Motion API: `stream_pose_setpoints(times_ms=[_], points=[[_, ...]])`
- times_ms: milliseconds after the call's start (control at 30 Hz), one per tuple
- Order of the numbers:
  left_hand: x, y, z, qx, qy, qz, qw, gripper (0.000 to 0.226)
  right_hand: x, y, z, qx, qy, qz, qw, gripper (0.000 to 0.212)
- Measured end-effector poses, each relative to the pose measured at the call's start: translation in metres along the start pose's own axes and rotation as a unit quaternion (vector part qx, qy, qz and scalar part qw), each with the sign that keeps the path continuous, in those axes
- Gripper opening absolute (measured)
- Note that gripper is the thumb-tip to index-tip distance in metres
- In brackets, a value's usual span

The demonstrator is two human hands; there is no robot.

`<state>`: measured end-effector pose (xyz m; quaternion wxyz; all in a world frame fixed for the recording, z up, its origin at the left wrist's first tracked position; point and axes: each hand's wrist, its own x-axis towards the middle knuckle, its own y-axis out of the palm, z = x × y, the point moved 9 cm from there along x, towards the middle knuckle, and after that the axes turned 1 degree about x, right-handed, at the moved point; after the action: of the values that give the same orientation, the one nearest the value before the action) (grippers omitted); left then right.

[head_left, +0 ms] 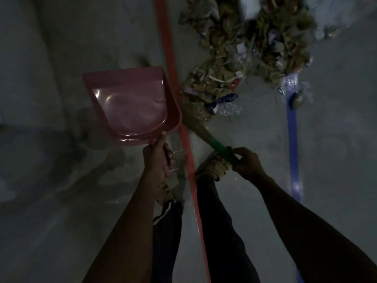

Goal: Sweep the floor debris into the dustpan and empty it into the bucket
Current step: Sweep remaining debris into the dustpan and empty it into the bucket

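my left hand (158,158): fist curled round a handle, thumb on top, forearm stretched forward | my right hand (245,161): fingers wrapped round a stick, forearm angled inward

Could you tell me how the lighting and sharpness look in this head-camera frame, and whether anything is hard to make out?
Head view: very dim overall, so the left hand and right hand read as dark shapes; glare spots sit on the pink dustpan; the debris pile is smeared by blur towards the top edge; the red floor line bows from wide-angle distortion.
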<state>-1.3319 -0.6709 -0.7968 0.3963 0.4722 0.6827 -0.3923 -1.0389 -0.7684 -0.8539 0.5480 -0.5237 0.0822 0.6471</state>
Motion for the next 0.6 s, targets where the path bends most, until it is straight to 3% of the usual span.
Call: stream_pose_setpoints(times_ms=[100, 267, 600], points=[[-0.002, 0.028, 0.003, 0.03, 0.008, 0.002, 1.0, 0.046, -0.008, 0.003, -0.041, 0.011, 0.077, 0.036, 0.996, 0.06], [-0.005, 0.068, 0.009, 0.081, 0.007, 0.007, 0.997, 0.046, -0.014, -0.042, -0.058, -0.04, 0.078, -0.099, 0.991, 0.055], [-0.011, 0.126, 0.019, 0.085, 0.013, 0.01, 0.996, 0.047, 0.037, -0.112, -0.055, -0.054, 0.034, -0.256, 0.965, 0.057]])
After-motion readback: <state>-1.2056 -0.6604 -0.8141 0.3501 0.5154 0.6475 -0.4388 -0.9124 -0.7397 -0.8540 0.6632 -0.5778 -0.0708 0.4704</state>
